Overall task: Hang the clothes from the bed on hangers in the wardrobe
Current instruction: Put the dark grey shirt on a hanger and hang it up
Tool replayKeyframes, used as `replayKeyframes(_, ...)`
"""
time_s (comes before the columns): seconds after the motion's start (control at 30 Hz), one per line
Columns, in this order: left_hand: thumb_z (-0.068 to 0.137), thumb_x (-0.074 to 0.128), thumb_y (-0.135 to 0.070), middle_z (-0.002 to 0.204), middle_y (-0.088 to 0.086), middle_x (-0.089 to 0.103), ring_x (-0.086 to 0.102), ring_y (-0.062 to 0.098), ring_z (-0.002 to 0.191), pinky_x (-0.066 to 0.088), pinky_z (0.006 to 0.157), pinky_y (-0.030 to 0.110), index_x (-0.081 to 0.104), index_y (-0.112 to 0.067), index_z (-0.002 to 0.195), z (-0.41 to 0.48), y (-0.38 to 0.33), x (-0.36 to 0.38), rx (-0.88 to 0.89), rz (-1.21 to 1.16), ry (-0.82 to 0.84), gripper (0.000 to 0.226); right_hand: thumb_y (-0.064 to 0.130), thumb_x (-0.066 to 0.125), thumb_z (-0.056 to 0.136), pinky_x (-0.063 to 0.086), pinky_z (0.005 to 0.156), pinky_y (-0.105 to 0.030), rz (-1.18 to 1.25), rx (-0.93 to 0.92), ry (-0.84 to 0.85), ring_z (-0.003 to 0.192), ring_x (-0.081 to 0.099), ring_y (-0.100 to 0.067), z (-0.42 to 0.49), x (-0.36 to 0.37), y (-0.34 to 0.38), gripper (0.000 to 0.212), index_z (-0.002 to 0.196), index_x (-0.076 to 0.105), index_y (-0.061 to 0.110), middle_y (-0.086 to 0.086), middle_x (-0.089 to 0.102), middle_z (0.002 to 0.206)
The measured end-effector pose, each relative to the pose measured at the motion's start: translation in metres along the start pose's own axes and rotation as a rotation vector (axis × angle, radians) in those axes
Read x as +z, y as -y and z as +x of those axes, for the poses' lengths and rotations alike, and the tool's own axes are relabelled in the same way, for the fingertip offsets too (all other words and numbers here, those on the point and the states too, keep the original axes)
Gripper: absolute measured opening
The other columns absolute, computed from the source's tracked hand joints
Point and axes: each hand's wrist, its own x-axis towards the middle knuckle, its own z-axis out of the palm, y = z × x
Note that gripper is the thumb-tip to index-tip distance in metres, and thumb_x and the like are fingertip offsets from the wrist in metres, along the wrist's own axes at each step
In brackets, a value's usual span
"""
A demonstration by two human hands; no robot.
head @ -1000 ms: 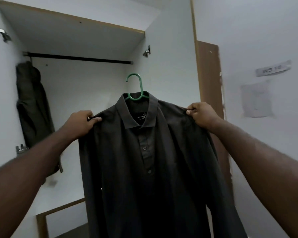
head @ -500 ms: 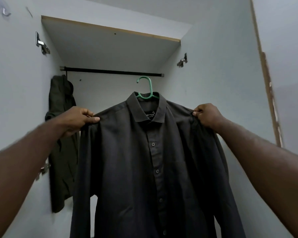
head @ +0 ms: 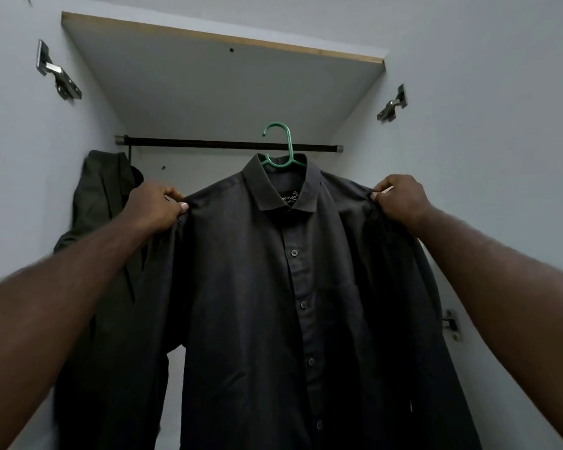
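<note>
Dark shirt (head: 257, 287) on a green hanger (head: 281, 147), held up inside the wardrobe (head: 208, 86).
The left hand (head: 153, 207) and right hand (head: 400, 199) each pinch one shoulder of the shirt, fingers curled and thumbs pressed on the cloth. The shirt hangs between them, its collar and the hanger's hook above both hands. The hook crosses the rail (head: 208, 145) in view; whether it sits over the rail cannot be told. An olive garment (head: 101, 190) hangs behind the left hand.
</note>
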Motion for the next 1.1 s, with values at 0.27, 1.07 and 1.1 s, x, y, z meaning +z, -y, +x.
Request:
replayKeyframes(0.27, 0.090, 0.057, 0.000, 0.101, 0.015, 0.065, 0.058, 0.026, 0.098, 0.042, 0.085, 0.034, 0.067, 0.001, 0.094, 0.054, 0.000, 0.078, 0.014, 0.135, -0.103, 0.010, 0.016, 0.069, 0.087, 0.037, 0.077, -0.022, 0.158, -0.057, -0.033, 0.090, 0.057, -0.020, 0.075, 0.103, -0.072, 0.007, 0.084, 0.065, 0.012, -0.006, 0.065, 0.091)
replayKeyframes(1.07, 0.083, 0.070, -0.006, 0.139, 0.012, 0.054, 0.051, 0.026, 0.127, 0.036, 0.107, 0.031, 0.054, -0.004, 0.135, 0.141, 0.085, 0.070, 0.045, 0.612, -0.204, 0.054, 0.035, 0.074, 0.085, 0.043, 0.094, -0.028, 0.641, -0.177, 0.512, 0.117, 0.059, -0.027, 0.126, 0.416, -0.023, 0.061, 0.134, 0.056, 0.004, -0.012, 0.061, 0.131)
replayKeyframes(1.1, 0.085, 0.069, -0.007, 0.138, 0.013, 0.055, 0.051, 0.027, 0.127, 0.035, 0.107, 0.032, 0.055, -0.004, 0.134, 0.147, 0.092, 0.066, 0.062, 0.642, -0.219, 0.052, 0.034, 0.076, 0.084, 0.044, 0.093, -0.028, 0.640, -0.185, 0.512, 0.116, 0.060, -0.027, 0.128, 0.427, -0.018, 0.060, 0.133, 0.056, 0.005, -0.011, 0.062, 0.129)
